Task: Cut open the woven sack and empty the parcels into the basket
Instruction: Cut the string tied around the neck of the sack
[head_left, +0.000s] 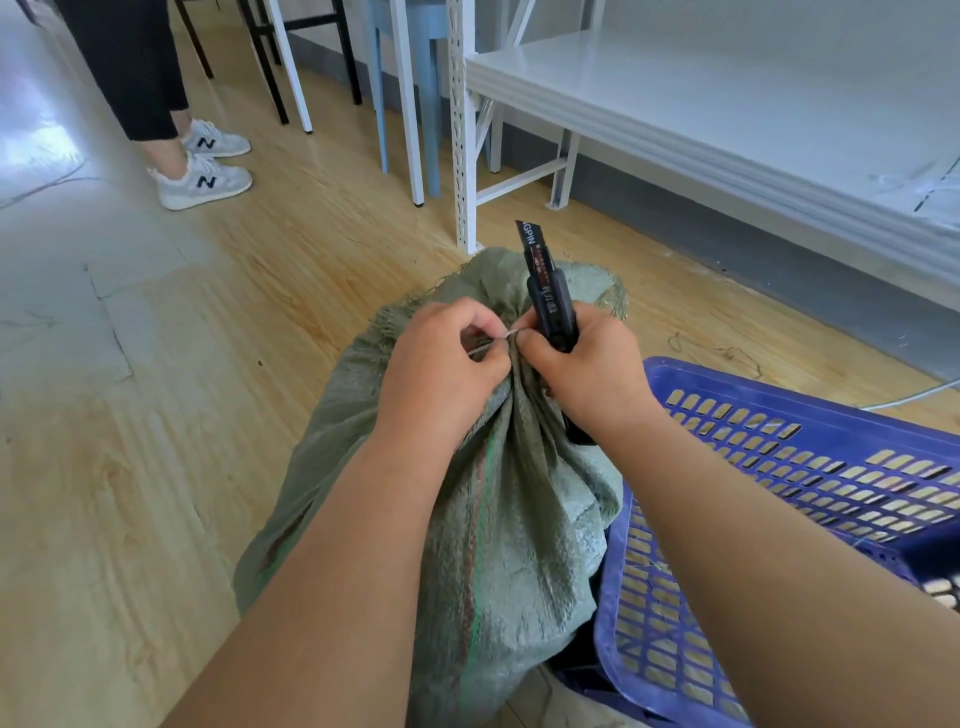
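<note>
So the green woven sack (483, 499) sits upright on the wood-look floor (322, 249), filling the lower middle of the frame, with its neck bunched tight and the frayed top edge flopping over behind the hands. Left hand (441, 358) has its fingers curled in at the neck, pinching the thin pale tie string (491, 343) that's wrapped round the gathered fabric. Right hand (587, 369) is wrapped around a black utility knife (545, 291), which pokes up and slightly left out of the fist toward the centre of the frame, blade end up. The thumb of that hand is pressed right up against the string too, so both hands meet at the knot. Can't tell if the string is cut at all.

The blue plastic basket (810, 452) with the slotted sides is at the lower right, tipped up on its side and touching the sack. No parcels visible, the sack is closed.

Upper right there's a white metal shelving unit (675, 98). Upper left, someone else stands there in grey sneakers (208, 166), with chair legs (291, 67) just to the right of them.
</note>
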